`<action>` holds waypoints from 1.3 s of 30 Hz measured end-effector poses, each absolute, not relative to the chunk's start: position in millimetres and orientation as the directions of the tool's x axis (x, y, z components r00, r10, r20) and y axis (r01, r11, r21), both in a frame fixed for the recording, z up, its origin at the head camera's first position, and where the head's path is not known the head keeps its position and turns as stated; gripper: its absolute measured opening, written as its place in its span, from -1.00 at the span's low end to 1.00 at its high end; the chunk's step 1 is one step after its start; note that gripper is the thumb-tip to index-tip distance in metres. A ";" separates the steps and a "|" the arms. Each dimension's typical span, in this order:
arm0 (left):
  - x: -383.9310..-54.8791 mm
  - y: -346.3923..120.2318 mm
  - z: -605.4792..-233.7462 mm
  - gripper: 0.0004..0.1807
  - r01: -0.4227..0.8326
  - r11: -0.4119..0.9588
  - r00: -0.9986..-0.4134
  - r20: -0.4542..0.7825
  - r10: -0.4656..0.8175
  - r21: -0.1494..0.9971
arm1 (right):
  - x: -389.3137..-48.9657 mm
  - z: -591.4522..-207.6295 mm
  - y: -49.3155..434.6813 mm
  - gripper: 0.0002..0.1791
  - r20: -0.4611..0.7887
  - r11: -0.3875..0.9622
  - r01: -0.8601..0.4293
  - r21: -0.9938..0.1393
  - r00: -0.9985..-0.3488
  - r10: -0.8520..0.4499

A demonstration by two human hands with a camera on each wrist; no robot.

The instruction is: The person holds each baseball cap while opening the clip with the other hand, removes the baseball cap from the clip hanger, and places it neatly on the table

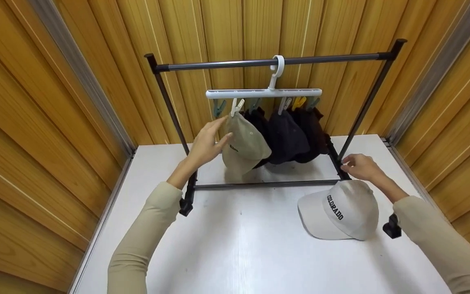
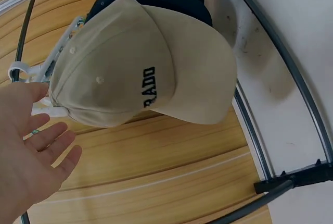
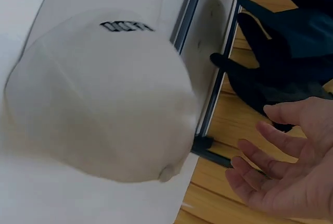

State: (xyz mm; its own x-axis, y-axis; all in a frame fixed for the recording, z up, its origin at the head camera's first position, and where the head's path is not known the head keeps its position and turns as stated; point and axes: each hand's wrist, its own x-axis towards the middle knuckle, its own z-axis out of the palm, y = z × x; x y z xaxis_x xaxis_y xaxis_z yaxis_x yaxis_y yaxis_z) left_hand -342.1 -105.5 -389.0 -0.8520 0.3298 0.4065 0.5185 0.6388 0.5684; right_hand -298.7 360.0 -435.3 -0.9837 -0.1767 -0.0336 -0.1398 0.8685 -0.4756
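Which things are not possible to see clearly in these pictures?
- Beige cap: left wrist view shows only "RADO"; the curve hides the rest.
- White cap: right wrist view blurs its lettering.
- Dark caps: head view, overlapping, count unclear.
- Left hand: cut off by the frame edge.

Light was bright and even from above; soft shadows lay on the table (image 1: pixel 235 245); edges bowed from wide-angle distortion; the white cap (image 3: pixel 99 99) was motion-blurred in the right wrist view.
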 end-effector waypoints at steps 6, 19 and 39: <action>-354.2 -81.3 -379.0 -0.25 0.530 0.567 -0.848 0.376 0.374 0.630 | -313.0 -412.1 313.3 -0.66 0.022 0.827 -0.225 -0.515 -0.968 -0.249; -383.9 -52.5 -356.8 -0.47 0.345 0.433 -0.937 0.331 0.109 0.833 | -323.7 -382.2 216.9 -0.71 0.177 0.719 -0.396 -0.571 -0.915 -0.363; -372.0 -42.1 -364.6 -0.51 0.173 0.211 -0.979 0.144 0.146 0.962 | -325.5 -381.5 146.7 -0.65 0.415 0.564 -0.508 -0.651 -0.860 -0.295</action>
State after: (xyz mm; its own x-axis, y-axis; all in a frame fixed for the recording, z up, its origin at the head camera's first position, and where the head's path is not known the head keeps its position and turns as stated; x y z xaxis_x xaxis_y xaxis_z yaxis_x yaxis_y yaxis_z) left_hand -372.0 -42.1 -364.6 -0.9788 0.1463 0.1435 0.1726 0.2110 0.9621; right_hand -325.5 146.7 -381.5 -0.8603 -0.2953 0.4155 -0.5080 0.5640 -0.6511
